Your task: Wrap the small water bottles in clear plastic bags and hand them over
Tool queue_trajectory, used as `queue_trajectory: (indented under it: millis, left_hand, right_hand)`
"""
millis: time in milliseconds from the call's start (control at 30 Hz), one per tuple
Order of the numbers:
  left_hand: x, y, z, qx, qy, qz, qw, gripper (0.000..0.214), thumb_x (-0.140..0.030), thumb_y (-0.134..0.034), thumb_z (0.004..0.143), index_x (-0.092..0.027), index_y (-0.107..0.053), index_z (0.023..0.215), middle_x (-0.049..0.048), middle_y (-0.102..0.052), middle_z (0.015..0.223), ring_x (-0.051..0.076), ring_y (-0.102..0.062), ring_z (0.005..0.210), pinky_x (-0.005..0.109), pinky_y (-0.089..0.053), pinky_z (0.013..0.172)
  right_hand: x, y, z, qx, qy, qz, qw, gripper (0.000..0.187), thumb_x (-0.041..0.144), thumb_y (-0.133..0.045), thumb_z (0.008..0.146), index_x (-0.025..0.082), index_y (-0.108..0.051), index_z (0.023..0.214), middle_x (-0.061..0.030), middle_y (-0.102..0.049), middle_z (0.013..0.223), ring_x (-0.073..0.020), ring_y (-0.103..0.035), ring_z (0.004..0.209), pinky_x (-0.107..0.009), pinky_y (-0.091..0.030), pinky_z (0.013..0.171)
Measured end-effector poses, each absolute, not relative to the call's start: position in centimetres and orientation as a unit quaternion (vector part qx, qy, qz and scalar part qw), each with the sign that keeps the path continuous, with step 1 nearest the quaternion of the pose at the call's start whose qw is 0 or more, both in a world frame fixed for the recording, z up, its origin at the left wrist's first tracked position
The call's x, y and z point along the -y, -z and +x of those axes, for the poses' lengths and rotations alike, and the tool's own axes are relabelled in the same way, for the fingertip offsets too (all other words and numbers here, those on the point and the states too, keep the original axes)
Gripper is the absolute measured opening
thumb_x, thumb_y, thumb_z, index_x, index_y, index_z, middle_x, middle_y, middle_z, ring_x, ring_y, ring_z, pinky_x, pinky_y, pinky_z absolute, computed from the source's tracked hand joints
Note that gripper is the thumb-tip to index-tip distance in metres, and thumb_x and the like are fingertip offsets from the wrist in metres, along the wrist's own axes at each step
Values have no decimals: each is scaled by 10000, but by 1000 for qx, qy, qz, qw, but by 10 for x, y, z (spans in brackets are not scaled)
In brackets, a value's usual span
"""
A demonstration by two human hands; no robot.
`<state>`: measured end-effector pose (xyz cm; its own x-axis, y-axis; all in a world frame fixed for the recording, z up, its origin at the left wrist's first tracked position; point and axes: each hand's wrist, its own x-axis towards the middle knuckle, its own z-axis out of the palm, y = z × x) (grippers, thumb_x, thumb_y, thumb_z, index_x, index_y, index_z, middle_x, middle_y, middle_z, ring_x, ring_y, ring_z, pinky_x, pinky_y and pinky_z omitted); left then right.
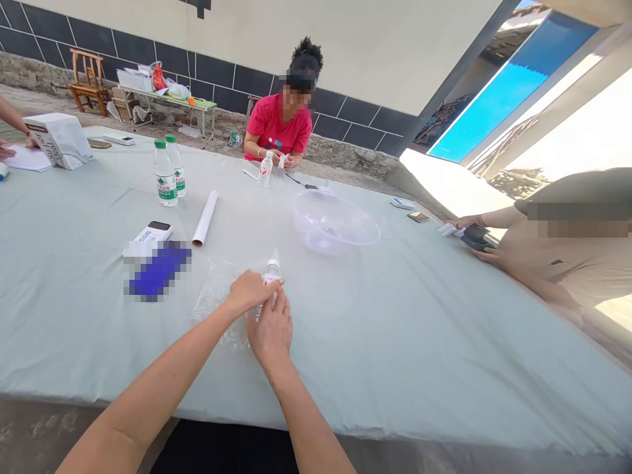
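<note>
A small clear bottle with a white cap [272, 270] lies on a sheet of clear plastic film [213, 299] on the pale green tablecloth [395, 342] in front of me. My left hand [249, 291] is curled over the bottle, fingers closed round its body. My right hand [270, 332] lies just below, its fingers pressed to the bottle and the film.
A clear plastic bowl [334, 227] sits beyond the bottle. A white roll [205, 218], two green-capped water bottles [166, 171], a white device [153, 232] and a white box [59, 139] lie to the left. A person in red [279, 125] sits opposite; another person [553, 243] sits at right.
</note>
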<state>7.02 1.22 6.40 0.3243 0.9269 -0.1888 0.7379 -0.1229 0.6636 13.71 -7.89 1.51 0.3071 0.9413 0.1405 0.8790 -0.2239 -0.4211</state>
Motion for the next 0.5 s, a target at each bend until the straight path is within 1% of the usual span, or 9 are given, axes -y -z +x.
queue_trajectory:
  millis: [67, 133, 233, 300, 333, 433, 500]
  left_hand:
    - [-20, -63, 68, -573, -118, 734, 345, 599, -735, -499, 823, -201, -563, 560, 125, -709, 770, 291, -704, 798, 337, -453, 660]
    - [-27, -61, 69, -584, -110, 724, 350, 568, -721, -519, 813, -195, -599, 614, 136, -716, 778, 308, -706, 818, 348, -454, 676]
    - [-36, -55, 71, -596, -127, 712, 349, 518, -661, -473, 869, -181, -666, 852, 135, -745, 873, 296, -709, 887, 333, -451, 687]
    - [-42, -50, 73, -602, -148, 708, 338, 487, -587, -401, 933, -177, -649, 1024, 132, -753, 966, 276, -699, 960, 319, -450, 701]
    - [-46, -48, 74, -603, -156, 708, 333, 463, -541, -373, 958, -178, -635, 1074, 127, -753, 988, 264, -693, 975, 314, -452, 707]
    - [-58, -42, 74, -597, -165, 716, 323, 365, -410, -354, 1000, -198, -637, 1090, 88, -752, 973, 221, -685, 948, 301, -474, 739]
    - [-68, -38, 72, -592, -173, 722, 315, 314, -384, -407, 1012, -204, -651, 1095, 79, -734, 1047, 205, -670, 980, 313, -505, 808]
  right_hand:
    - [80, -21, 127, 600, -83, -774, 185, 763, 336, -591, 881, 101, -330, 1559, -238, -244, 1654, -417, -274, 1522, -579, -434, 1091]
    - [80, -26, 120, 611, -82, -769, 169, 759, 364, -586, 893, 86, -341, 1555, -241, -215, 1662, -428, -254, 1528, -598, -417, 1098]
    - [81, -28, 116, 627, -69, -759, 162, 756, 359, -595, 893, 107, -344, 1560, -240, -237, 1654, -432, -270, 1522, -620, -410, 1090]
    - [81, -27, 116, 639, -61, -750, 161, 755, 349, -605, 889, 119, -350, 1562, -232, -234, 1656, -428, -272, 1522, -623, -404, 1093]
    - [81, -26, 115, 643, -58, -747, 159, 757, 345, -612, 885, 113, -357, 1559, -231, -222, 1659, -427, -267, 1525, -619, -401, 1096]
    - [81, -24, 115, 656, -49, -738, 150, 756, 331, -621, 879, 102, -368, 1554, -229, -180, 1668, -424, -236, 1536, -613, -396, 1094]
    - [80, -24, 114, 665, -44, -733, 139, 746, 327, -613, 889, 108, -363, 1557, -226, -166, 1671, -410, -212, 1547, -609, -388, 1098]
